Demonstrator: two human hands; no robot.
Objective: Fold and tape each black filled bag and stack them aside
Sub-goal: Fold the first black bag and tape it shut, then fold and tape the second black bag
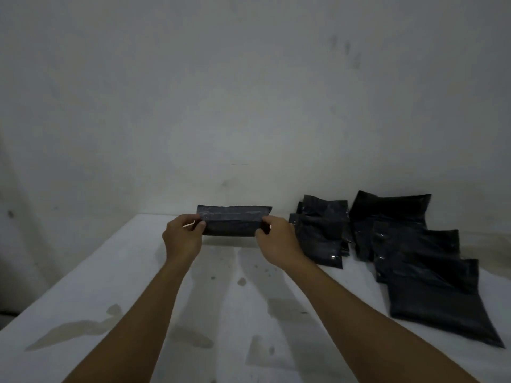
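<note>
Bare grey wall (249,92), smudged with a few dark marks, rose behind a white table (110,286) whose top was blotched with pale brownish stains and some small dark spots. Both of the person's forearms reached out over that table. Between the hands, held up near the far edge, was a black filled plastic bag (233,221), folded into a long flat packet with a paler, shiny strip running along its upper part; whether that strip was tape I could not tell in the dim light. The left hand (184,234) gripped the bag's left end, fingers curled round it and the thumb pressed on the near face. The right hand (278,239) pinched the right end in the same way, fingers bent round behind and the thumb in front. To the right, lying on the table, was a small heap of glossy black bags (320,233), overlapping one another. Just beside it, further right, a larger spread of black bags (414,258) lay fanned out towards the near edge, the nearest one flat and matt.
</note>
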